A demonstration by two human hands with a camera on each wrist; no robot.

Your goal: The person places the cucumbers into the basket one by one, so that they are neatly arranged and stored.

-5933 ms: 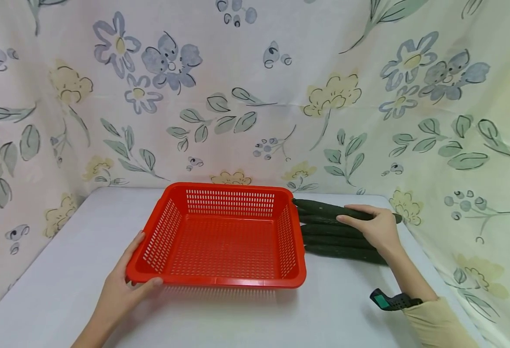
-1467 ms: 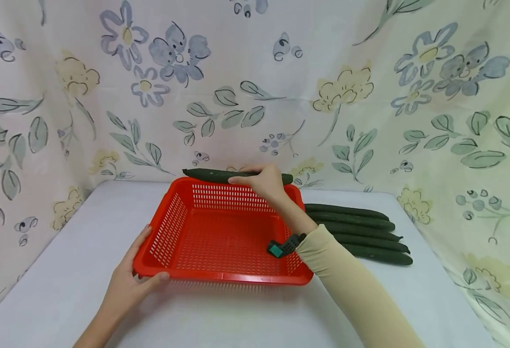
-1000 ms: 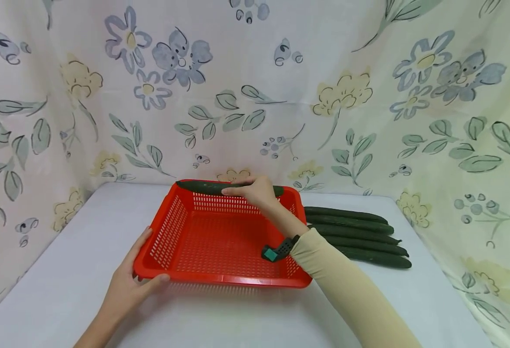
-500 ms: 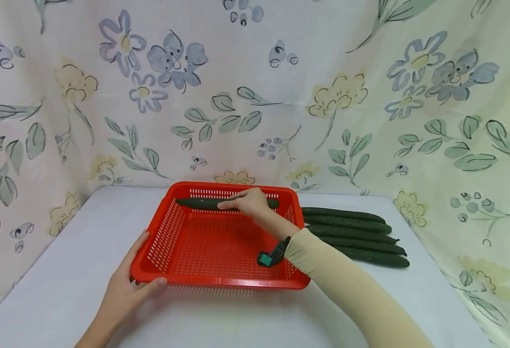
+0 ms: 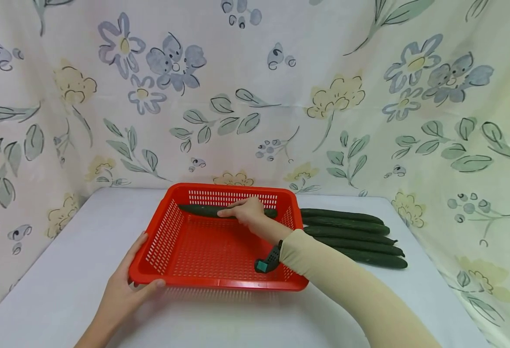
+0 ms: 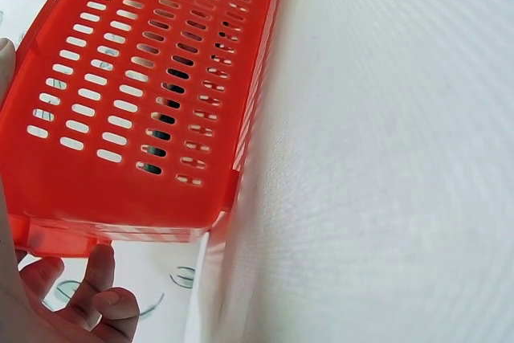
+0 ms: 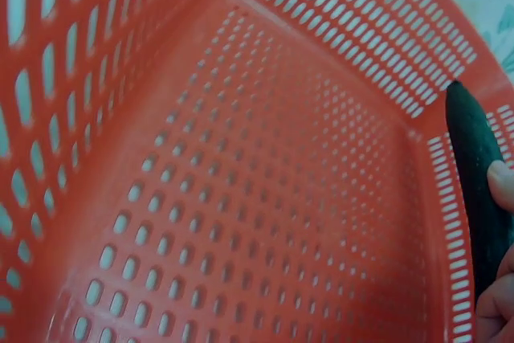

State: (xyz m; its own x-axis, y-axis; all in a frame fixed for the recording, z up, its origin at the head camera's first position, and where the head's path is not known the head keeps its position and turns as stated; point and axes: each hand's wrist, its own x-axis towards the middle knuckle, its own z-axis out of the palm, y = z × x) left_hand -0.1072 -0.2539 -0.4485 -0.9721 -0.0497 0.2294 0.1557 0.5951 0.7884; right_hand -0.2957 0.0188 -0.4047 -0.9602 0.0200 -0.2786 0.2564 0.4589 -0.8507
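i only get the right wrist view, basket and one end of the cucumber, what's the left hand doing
Observer: In the head view, the left hand grips the near left corner of the red plastic basket.
Operator: ok any more cucumbers outside it
Observer: Yes, five cucumbers lie side by side on the white table, to the basket's right.
Operator: and the end of the held cucumber that i can't see
Observer: It shows past the right hand, inside the basket near its right wall.
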